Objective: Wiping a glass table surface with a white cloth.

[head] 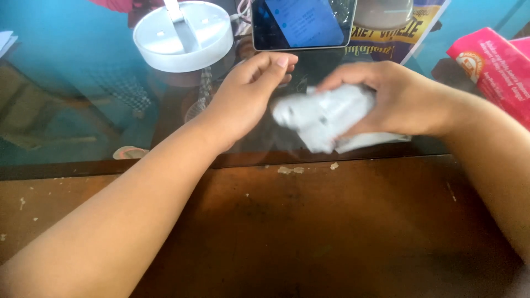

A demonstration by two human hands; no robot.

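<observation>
Right hand (pixel 406 99) is closed over a crumpled white soft tissue wad (pixel 326 118), blurred, on the glass-topped desk (pixel 83 110). Left hand (pixel 251 91), fingers loosely extended, touches its nine o'clock edge. Judged light, limp, tearable; pinch the bunched middle.

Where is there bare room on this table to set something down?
Bare: the wooden strip between the forearms, and the glass left of the white round base. Crowded: the far edge, with phone, pink box, and both hands on the white cloth.

Crumpled white cloth (pixel 326 118) — blurred, held just above glass tabletop
</observation>
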